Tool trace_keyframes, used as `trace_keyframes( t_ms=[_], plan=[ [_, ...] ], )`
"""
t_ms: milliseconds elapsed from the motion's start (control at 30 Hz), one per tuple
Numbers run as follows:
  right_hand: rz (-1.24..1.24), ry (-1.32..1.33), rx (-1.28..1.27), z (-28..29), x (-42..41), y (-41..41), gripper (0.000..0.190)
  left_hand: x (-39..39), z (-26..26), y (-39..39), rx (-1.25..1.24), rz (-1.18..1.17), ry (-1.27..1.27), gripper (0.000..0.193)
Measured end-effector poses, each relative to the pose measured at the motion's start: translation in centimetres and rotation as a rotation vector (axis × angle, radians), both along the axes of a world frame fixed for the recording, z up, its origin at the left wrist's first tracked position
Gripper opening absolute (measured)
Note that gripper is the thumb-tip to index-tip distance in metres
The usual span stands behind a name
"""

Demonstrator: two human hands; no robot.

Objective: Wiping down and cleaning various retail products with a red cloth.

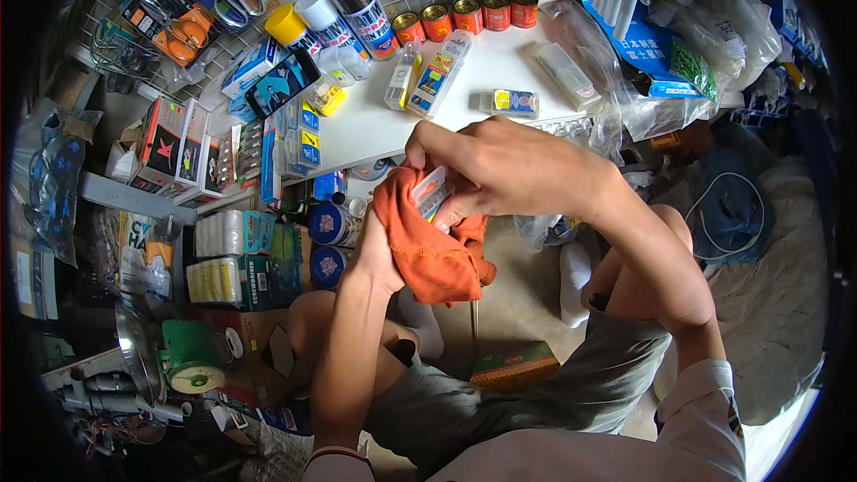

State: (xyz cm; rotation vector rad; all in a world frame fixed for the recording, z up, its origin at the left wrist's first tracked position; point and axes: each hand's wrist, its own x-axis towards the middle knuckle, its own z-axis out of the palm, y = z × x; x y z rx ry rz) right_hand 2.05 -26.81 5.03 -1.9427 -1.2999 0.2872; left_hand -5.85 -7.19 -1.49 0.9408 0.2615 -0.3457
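An orange cloth (435,261) hangs bunched in my left hand (376,251), whose fingers are mostly hidden beneath it. Partly wrapped by the cloth is a small clear plastic package (430,193), with dark, yellow and orange parts showing. My right hand (502,164) comes over from the right and pinches the package's edge, its thumb on the front. Both hands are held above my lap, just before the white table (375,127). On that table, beyond my right hand, lies a similar small clear package (514,104).
Spray cans (365,17) and several small red tins (495,12) line the back of the table. Long plastic packs (438,77) lie in front of them. A phone (283,82) leans at the left. Below left stand blue-lidded jars (328,224) and a green scale (191,355).
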Motion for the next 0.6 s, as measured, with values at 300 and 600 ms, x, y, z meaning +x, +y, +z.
trace_keyframes(
  t_ms=[300, 600],
  plan=[
    [0.002, -0.052, 0.013, 0.0, 0.2, -0.3, 0.044, 0.6, -0.3, 0.4, -0.324, -0.312, -0.179, 0.047],
    [-0.002, -0.045, 0.010, 0.4, -0.1, -0.5, 0.044, 0.6, -0.4, 0.2, -0.213, -0.069, -0.036, 0.052]
  ],
)
